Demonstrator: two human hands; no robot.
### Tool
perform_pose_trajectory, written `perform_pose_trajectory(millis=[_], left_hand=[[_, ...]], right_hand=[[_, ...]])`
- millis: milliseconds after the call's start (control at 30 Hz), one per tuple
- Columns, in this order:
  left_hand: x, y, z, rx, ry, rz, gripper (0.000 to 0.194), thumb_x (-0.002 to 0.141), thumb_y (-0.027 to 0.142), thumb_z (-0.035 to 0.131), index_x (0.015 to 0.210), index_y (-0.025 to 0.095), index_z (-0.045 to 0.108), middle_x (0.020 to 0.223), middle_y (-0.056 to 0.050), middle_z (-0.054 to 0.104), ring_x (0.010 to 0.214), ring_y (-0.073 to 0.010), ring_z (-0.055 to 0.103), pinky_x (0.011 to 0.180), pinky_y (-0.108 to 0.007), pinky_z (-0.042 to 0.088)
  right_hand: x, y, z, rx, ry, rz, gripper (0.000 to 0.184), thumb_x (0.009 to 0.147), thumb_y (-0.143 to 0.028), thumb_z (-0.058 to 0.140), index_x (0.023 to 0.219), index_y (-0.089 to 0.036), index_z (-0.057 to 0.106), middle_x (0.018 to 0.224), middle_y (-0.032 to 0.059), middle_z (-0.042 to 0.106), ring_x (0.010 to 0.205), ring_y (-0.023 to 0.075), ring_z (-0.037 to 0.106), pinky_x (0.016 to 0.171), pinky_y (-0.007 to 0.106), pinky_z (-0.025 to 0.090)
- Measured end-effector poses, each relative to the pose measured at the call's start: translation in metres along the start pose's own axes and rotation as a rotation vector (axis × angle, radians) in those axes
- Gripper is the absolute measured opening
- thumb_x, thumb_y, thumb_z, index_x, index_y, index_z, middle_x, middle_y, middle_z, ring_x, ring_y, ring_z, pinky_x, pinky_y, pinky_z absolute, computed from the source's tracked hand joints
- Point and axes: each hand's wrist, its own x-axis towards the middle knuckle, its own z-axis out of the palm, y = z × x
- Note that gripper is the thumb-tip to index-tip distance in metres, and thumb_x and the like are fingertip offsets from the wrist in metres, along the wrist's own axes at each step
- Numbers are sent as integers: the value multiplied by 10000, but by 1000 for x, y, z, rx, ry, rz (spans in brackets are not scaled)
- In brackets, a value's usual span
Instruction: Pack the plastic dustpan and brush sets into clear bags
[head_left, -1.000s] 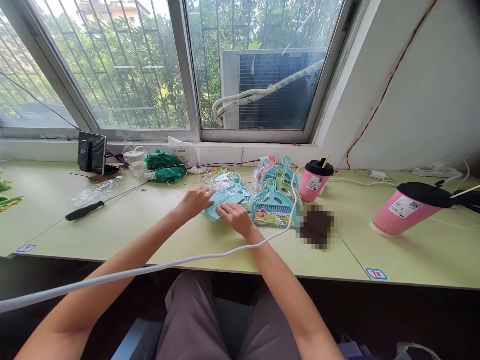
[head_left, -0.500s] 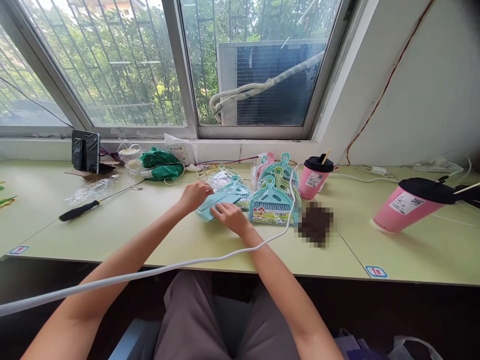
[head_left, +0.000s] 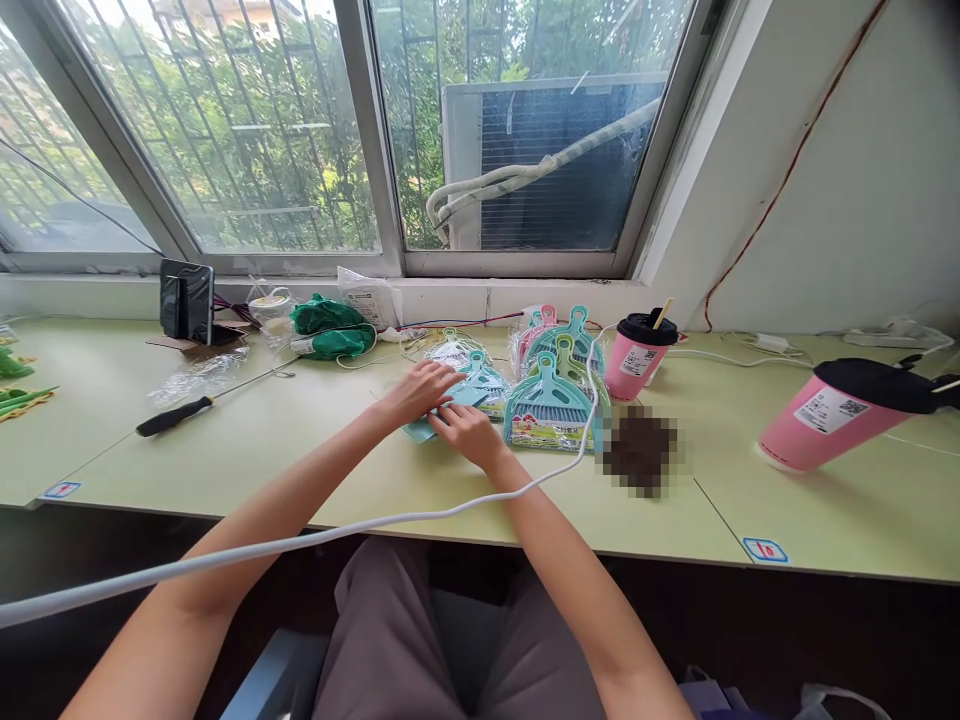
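A light blue folded sheet (head_left: 421, 430), perhaps paper, lies on the table under both hands, which cover most of it. My left hand (head_left: 420, 388) reaches across its far part with fingers stretched out to the right, lying flat over it. From the near right, my right hand (head_left: 466, 428) has its bent fingers on the sheet's edge, the thumb side toward the left hand. Right beside them is a small dustpan and brush set (head_left: 551, 405) in clear wrapping. Another wrapped blue set (head_left: 484, 378) is just behind the hands.
More wrapped sets (head_left: 576, 345) stand behind. A white cable (head_left: 390, 524) crosses in front of my arms. Pink cups (head_left: 634, 365) with black lids stand at right. At left are a black-handled screwdriver (head_left: 176, 416), a propped phone (head_left: 187, 300) and a green bag (head_left: 337, 340).
My left hand has moved right across the sheet, from its far left corner to beside my right hand. My right hand stays on the sheet. The view has shifted slightly.
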Motion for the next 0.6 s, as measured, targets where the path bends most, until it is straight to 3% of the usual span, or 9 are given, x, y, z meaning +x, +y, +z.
perform_pose_trajectory(millis=[100,233,433,600], left_hand=[[10,8,-3,131,-39,132,403,931,113,453,1285,274,561,1273,-114,593,1082,-227,594,970,-370,395],[15,6,-5,149,-73,313,318,911,91,472,1083,298,643,1253,-77,596,1123,-214,571,921,-341,428],[16,2,-3,204,-91,421,410,797,7,508,960,333,695,1397,16,525,1359,-218,410,1089,-419,386],[27,9,-6,389,-171,461,462,746,-2,464,943,362,670,1316,40,538,1379,-184,357,1155,-462,340]], right_hand=[[-1,0,-1,29,-7,-10,265,986,-92,422,1005,-197,665,846,57,688,773,158,601,692,288,403],[-3,0,-2,8,11,-38,267,969,-68,430,998,-182,669,827,64,677,757,167,590,693,295,401],[-3,-2,1,-28,27,-47,251,944,-39,442,976,-181,646,815,53,662,726,173,577,659,308,391],[-3,-2,3,-20,7,-39,239,940,-39,443,1020,-174,623,848,65,664,747,180,595,651,314,414]])
